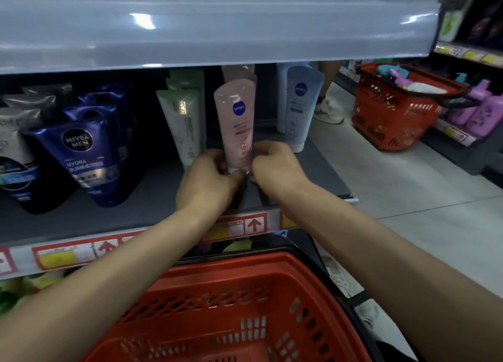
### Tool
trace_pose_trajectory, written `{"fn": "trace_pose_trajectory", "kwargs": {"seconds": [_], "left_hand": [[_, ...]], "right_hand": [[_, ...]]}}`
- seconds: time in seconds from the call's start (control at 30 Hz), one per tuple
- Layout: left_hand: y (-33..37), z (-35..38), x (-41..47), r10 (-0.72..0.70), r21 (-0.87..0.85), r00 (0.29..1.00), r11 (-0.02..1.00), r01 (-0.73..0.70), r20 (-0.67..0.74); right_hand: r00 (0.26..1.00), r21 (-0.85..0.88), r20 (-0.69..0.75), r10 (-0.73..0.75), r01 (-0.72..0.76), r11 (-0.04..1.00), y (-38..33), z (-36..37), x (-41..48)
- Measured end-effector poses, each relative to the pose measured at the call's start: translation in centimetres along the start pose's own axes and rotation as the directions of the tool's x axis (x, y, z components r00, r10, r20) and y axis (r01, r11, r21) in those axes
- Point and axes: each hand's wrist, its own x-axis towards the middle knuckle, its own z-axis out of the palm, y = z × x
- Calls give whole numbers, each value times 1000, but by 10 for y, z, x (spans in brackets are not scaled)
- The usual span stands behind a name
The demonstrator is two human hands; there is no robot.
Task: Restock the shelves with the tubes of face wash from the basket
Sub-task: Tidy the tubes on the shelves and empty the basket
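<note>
A pink Nivea face wash tube point(237, 122) stands cap-down on the grey shelf point(152, 198), at the front of a row of pink tubes. My left hand point(209, 182) and my right hand point(275, 168) both grip its lower end, one on each side of the cap. Below my forearms sits the red basket point(217, 293), and I see no tubes in the part of it that shows.
Green-white tubes point(182, 122) stand just left of the pink row, pale blue tubes point(299, 108) just right, dark blue Nivea Men tubes point(84, 154) further left. The shelf above point(217, 29) overhangs closely. A second red basket point(392, 108) with products sits on the floor, a person's shoe point(326, 111) beside it.
</note>
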Motion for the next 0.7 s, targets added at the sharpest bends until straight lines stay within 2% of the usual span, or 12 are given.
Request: {"fn": "trace_pose_trajectory", "kwargs": {"seconds": [0.27, 0.37, 0.57, 0.7], "left_hand": [[-2, -2, 6, 45, 81, 998, 996, -41, -44], [-3, -4, 3, 58, 109, 998, 993, -53, -36], [-10, -17, -7, 84, 118, 996, 990, -83, -4], [-18, -28, -17, 129, 149, 992, 981, -127, 0]], "right_hand": [[997, 83, -76, 10, -4, 997, 21, 2, 20], [996, 23, -84, -14, 16, 1000, 25, 2, 25], [978, -104, -142, -153, 139, 985, 30, 6, 33], [976, -135, -151, -159, 139, 981, 33, 9, 49]]}}
